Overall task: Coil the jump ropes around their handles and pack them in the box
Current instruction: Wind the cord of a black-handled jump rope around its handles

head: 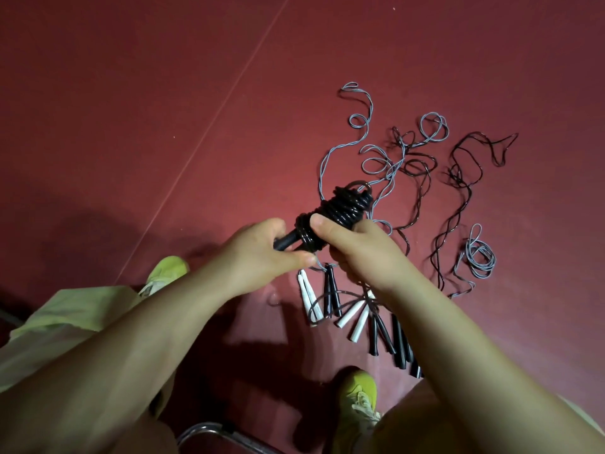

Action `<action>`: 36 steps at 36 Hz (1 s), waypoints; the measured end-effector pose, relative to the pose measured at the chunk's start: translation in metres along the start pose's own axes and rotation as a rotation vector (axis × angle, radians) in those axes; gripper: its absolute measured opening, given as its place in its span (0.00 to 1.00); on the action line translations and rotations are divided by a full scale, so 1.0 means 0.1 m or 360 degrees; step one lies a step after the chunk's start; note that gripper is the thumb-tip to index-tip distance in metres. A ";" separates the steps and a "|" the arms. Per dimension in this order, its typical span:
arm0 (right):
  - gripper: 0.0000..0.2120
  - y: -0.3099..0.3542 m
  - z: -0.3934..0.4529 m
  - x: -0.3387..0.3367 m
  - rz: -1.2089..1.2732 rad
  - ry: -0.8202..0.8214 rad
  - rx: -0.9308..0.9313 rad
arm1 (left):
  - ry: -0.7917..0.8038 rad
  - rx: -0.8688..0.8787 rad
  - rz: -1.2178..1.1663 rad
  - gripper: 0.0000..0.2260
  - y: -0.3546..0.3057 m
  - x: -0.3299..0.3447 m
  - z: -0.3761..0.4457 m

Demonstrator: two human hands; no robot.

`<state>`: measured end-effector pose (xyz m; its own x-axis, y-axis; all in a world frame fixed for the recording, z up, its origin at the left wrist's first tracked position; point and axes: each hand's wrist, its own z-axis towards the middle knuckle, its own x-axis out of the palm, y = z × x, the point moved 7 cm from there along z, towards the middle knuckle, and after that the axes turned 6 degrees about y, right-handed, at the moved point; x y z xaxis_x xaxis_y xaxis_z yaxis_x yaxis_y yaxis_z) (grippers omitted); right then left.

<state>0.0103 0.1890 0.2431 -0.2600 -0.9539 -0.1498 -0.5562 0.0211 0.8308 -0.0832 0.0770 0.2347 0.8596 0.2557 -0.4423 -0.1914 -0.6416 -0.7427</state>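
Left hand: left hand (262, 253) grips the bare butt end of the black handles (288, 240), fingers curled under; judged to be the anchor that keeps the bundle from turning while the cord is wound.
Coiled rope: black jump rope (340, 209) sits between the two hands, raised off the floor, its cord wrapped in tight turns along the handles, with a small loop sticking out at the far tip; the winding looks nearly done.
Right hand: right hand (357, 247) clasps the lower turns, thumb (322, 226) pressed across them; judged to pin the wraps so they do not spring loose.
Below the hands: white handles (307, 296) and black handles on the floor (379, 329) lie side by side, ends pointing toward the person, probably lined up for easy picking.
Beyond and right of the right hand: grey cords (366, 149) and dark cords (458, 191) trail loose over the red floor (131, 93), partly crossing; these ropes are not yet coiled.
Far right of the right hand: one grey cord (479, 257) lies in a loose round coil.
Box: none visible, so what it holds cannot be told.
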 end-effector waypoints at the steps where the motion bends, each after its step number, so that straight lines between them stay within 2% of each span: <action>1: 0.21 0.02 0.00 -0.01 0.0011 -0.0012 -0.0026 | 0.0022 0.0024 -0.0027 0.20 0.01 0.00 0.01; 3: 0.21 0.04 0.00 -0.04 0.0068 -0.0025 -0.0060 | 0.0207 0.0009 -0.0218 0.23 0.02 0.05 0.00; 7: 0.16 0.13 -0.03 -0.06 0.0246 0.0021 -0.0173 | 0.1043 -0.0132 -0.1328 0.29 -0.06 0.36 -0.16; 8: 0.17 0.15 -0.04 -0.05 0.0308 0.0048 -0.0205 | 0.1195 -0.0136 -0.1529 0.31 -0.11 0.41 -0.21; 11: 0.25 0.22 -0.07 0.02 0.0389 0.0202 -0.0310 | 0.1515 0.0010 -0.1835 0.30 -0.24 0.52 -0.28; 13: 0.22 0.23 -0.07 0.03 0.0329 0.0269 -0.0335 | 0.1612 0.0017 -0.1918 0.26 -0.27 0.57 -0.32; 15: 0.14 0.23 -0.08 0.00 0.0237 0.0268 -0.0282 | 0.1530 -0.0033 -0.1914 0.23 -0.25 0.56 -0.31; 20: 0.23 0.09 -0.07 -0.06 -0.0104 0.0210 0.0024 | 0.1055 -0.0287 -0.1577 0.23 -0.08 0.49 -0.19; 29: 0.31 -0.21 0.06 -0.09 -0.0518 0.0037 0.0333 | 0.0788 -0.0454 -0.1087 0.22 0.10 0.44 -0.10; 36: 0.34 -0.17 0.02 -0.10 -0.0617 -0.0031 0.0330 | 0.0575 -0.0450 -0.0877 0.21 0.19 0.34 -0.04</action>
<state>0.0208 0.1986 0.2291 -0.0146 -0.8974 -0.4410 -0.7616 -0.2758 0.5865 -0.0556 0.0706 0.2069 0.9082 0.3728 0.1900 0.4040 -0.6634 -0.6298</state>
